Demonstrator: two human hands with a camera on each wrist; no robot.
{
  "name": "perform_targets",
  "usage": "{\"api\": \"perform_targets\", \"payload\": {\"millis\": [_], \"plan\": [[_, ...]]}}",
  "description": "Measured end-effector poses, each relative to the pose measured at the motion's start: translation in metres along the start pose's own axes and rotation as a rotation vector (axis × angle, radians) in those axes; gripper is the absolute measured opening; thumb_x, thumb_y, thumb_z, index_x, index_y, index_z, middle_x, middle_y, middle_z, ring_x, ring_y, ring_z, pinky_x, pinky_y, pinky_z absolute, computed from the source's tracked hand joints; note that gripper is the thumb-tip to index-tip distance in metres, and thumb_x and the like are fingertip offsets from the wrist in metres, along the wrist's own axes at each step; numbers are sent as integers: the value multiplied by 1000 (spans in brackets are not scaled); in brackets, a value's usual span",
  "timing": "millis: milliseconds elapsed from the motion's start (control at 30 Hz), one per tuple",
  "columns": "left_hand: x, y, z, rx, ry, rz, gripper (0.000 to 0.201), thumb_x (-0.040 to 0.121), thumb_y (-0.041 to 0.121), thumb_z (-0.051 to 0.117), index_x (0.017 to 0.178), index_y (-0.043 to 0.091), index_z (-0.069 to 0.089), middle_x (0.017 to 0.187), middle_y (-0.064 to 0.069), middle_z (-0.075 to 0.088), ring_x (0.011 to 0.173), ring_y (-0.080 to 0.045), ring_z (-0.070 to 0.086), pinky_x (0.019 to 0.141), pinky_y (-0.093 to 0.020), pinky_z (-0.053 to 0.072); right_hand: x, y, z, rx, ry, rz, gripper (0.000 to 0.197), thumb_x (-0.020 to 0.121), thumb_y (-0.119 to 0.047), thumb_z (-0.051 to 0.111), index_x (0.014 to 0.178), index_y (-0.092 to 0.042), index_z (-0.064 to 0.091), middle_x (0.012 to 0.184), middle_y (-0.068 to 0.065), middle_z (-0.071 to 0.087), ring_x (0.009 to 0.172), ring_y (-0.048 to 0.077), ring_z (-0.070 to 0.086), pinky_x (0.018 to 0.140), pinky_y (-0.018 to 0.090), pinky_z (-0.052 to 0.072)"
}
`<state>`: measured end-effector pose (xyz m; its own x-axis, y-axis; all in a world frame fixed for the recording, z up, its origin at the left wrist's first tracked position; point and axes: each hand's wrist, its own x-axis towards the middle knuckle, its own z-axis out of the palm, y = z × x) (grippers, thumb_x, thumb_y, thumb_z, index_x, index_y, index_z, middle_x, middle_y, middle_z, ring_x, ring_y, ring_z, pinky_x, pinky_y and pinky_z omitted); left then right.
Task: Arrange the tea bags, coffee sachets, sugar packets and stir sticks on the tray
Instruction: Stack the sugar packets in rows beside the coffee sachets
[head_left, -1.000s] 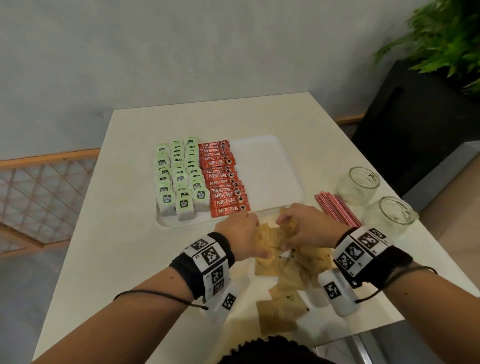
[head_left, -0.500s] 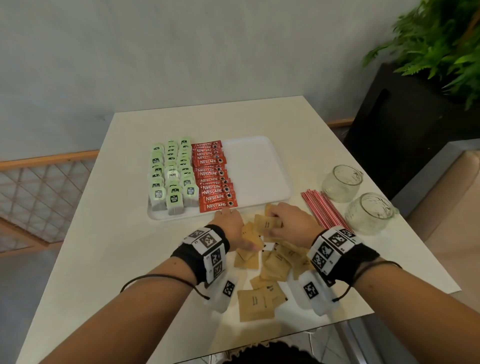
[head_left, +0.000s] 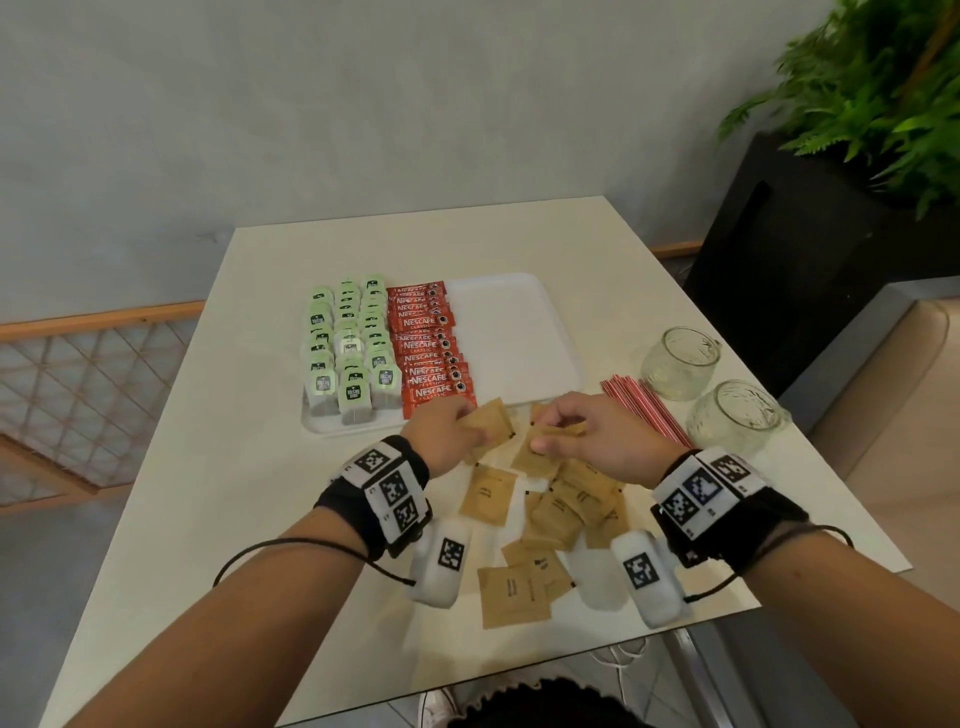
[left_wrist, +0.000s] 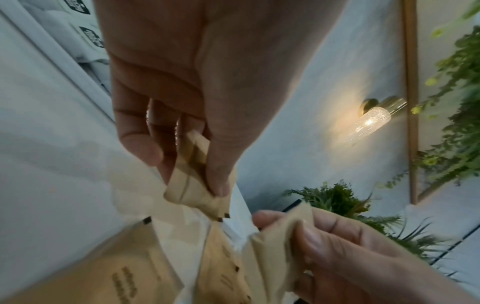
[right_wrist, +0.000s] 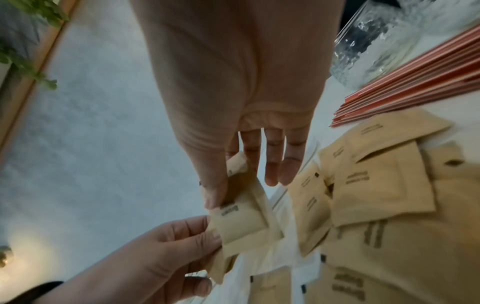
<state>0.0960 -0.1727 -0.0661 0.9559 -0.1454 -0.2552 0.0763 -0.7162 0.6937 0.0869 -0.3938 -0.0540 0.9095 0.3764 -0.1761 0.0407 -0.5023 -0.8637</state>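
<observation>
Tabletop: loose sugar packets, stir sticks, two glass jars.
Tray: tea bags, coffee sachets.
Grip — left hand and right hand each pinch sugar packets.

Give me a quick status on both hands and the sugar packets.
Left hand pinches brown sugar packets; right hand pinches another packet. Remaining packets loose on table, none on tray. Nothing blocks its bare right side.

tea bags on tray left side, coffee sachets right next to em. sugar packets loose in front of tray, stir sticks + 2 glasses off to the right
</observation>
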Motion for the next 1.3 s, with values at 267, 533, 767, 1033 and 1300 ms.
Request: {"api": "perform_targets", "payload": {"millis": [267, 533, 767, 1033, 1300], "plan": [[-18, 13, 12, -386, -55, 5, 13, 94, 17, 61, 87, 12, 52, 84, -6, 63, 72, -19, 64, 54, -32, 55, -1, -11, 24, 447, -63, 104, 14, 94, -12, 60, 103, -2, 55, 100, 9, 65, 89, 24, 68, 75, 47, 60], [-28, 13, 8, -495, -128, -11, 44, 99, 43, 46, 111, 6, 66, 92, -12, 67, 67, -14, 61, 50, -28, 53, -2, -16, 25, 443, 66, 121, 16, 90, -10, 66, 98, -2, 55, 97, 7, 65, 78, 22, 69, 60, 41, 61], [-23, 0, 11, 282, -199, 93, 54, 89, 56, 57, 115, 9, 62, 115, -11, 63, 101, -26, 61, 85, -36, 48, -5, -9, 20, 318, 129, 138, 14, 92, -4, 62, 85, -10, 50, 85, 6, 58, 55, 3, 62, 42, 19, 47], [-16, -3, 16, 461, -261, 38, 57, 68, 34, 86, 115, 14, 61, 114, -3, 60, 101, -21, 58, 88, -31, 50, -1, -1, 14, 253, 132, 148, 13, 92, -10, 63, 89, -11, 51, 92, 7, 62, 71, 18, 61, 49, 29, 52], [-12, -7, 22, 184, -132, 32, 16, 94, 26, 57, 96, 10, 55, 99, -7, 61, 95, -26, 57, 69, -27, 37, 7, -5, 14, 194, 90, 132, 14, 92, -14, 64, 95, -5, 55, 86, 7, 63, 69, 14, 61, 54, 25, 51]]}}
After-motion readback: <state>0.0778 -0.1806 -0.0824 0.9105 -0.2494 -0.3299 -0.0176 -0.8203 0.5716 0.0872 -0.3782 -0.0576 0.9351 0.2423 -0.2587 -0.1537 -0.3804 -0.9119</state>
